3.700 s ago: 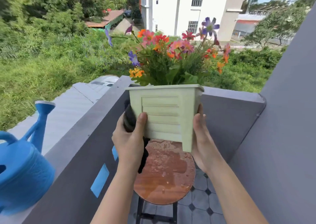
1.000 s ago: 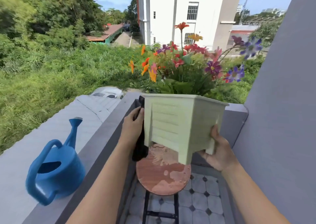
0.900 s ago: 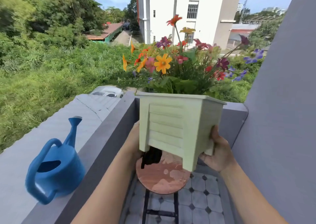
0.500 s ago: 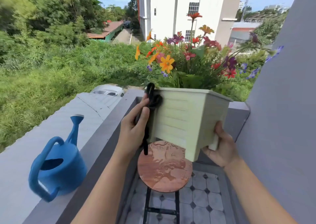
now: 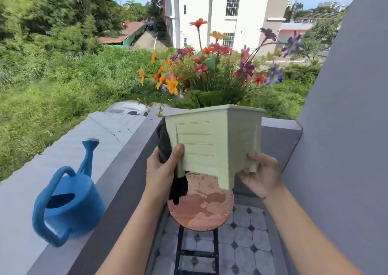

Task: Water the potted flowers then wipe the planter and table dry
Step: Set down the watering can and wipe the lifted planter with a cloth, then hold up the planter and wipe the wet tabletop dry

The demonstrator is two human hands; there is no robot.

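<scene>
Planter (image 5: 212,140) first: it hangs in the air above the table (image 5: 201,207), lifted clear of the round top, with the flowers (image 5: 210,68) standing upright in it. Held up like that, its sides and feet can be reached with the cloth (image 5: 165,146), and the tabletop under it is laid bare. That top shows dark wet patches among paler dry ones, so I judge the watering done and the drying partly done: the table looks unfinished.

Only one view is given, from the head, looking down and forward over both arms.

Left hand (image 5: 161,174) is curled around the dark cloth and presses it against the planter's left side; the thumb lies across the front face, and the other fingers are hidden behind the cloth. A tail of cloth dangles below the hand, just over the table's edge. It seems to wipe and steady at once.

Right hand (image 5: 260,174) cups the planter's lower right corner, at the foot, fingertips hooked over the edge and palm beneath. It appears to carry most of the weight. The planter sits slightly turned, one corner toward the camera.

Can (image 5: 67,201) stands on the ledge (image 5: 19,222) to the left, well apart from both hands, untouched, spout pointing away.
</scene>
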